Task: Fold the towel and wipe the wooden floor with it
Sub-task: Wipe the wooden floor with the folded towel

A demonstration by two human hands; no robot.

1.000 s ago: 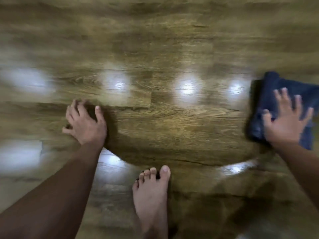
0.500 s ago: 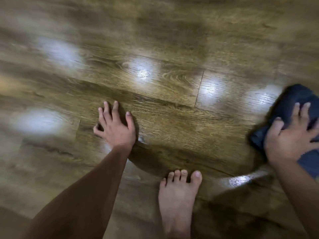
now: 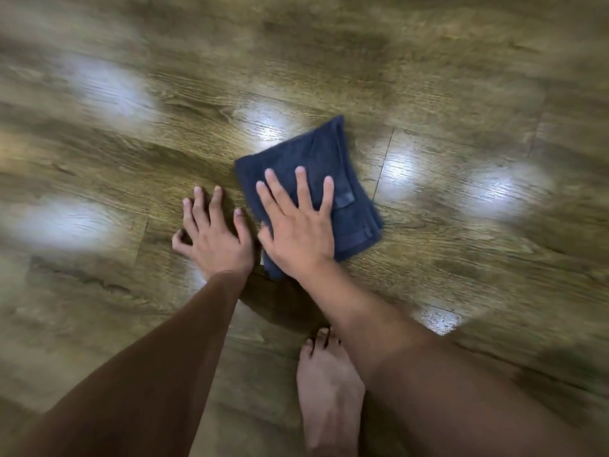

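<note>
The folded dark blue towel (image 3: pixel 316 179) lies flat on the wooden floor (image 3: pixel 428 77), near the centre of the view. The right hand (image 3: pixel 296 225) rests palm-down on the towel with its fingers spread and straight, pressing rather than gripping. The left hand (image 3: pixel 214 235) is planted on the bare floor just beside the towel, fingers splayed, holding nothing. A bare foot (image 3: pixel 329 397) stands on the floor below the right forearm. The outer parts of the view are blurred.
</note>
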